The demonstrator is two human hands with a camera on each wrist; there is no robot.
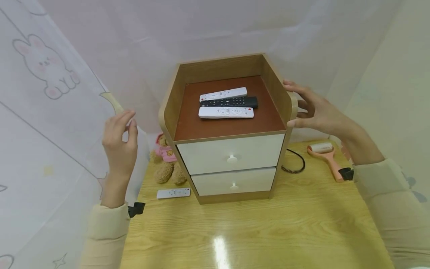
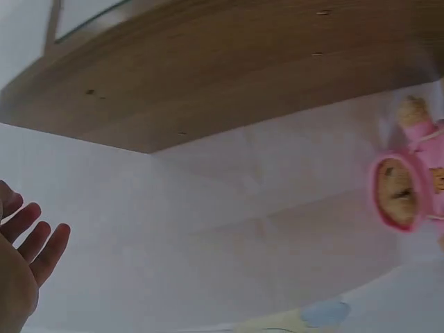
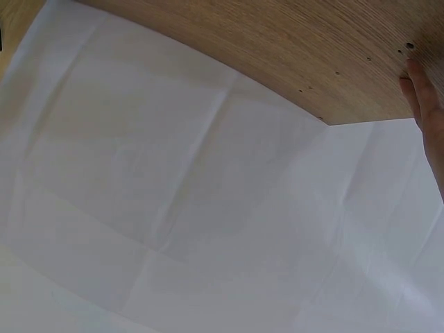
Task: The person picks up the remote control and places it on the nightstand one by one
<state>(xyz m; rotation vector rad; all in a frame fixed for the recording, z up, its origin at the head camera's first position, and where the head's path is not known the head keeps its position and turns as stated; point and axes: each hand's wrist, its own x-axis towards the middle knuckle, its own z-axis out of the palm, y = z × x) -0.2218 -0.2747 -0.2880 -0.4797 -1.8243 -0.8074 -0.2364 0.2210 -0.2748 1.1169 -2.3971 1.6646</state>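
Note:
A small wooden cabinet (image 1: 231,135) with two white drawers, both shut, stands on the table. On its brown top lie a white remote control (image 1: 223,94), a black remote control (image 1: 246,102) and another white remote control (image 1: 226,113), side by side. My right hand (image 1: 320,110) touches the cabinet's right side panel (image 3: 298,55), fingers spread along the outside and thumb at the front edge. Off to the cabinet's left, my left hand (image 1: 120,145) is raised in the air, holding nothing, its fingers loosely bent.
Left of the cabinet sit a teddy bear (image 1: 167,153) in pink and a white remote control (image 1: 173,193) on the wooden table (image 1: 268,231). To the right lie a black coiled hair band (image 1: 295,171) and an orange lint roller (image 1: 330,160). A pale curtain (image 1: 134,48) hangs behind.

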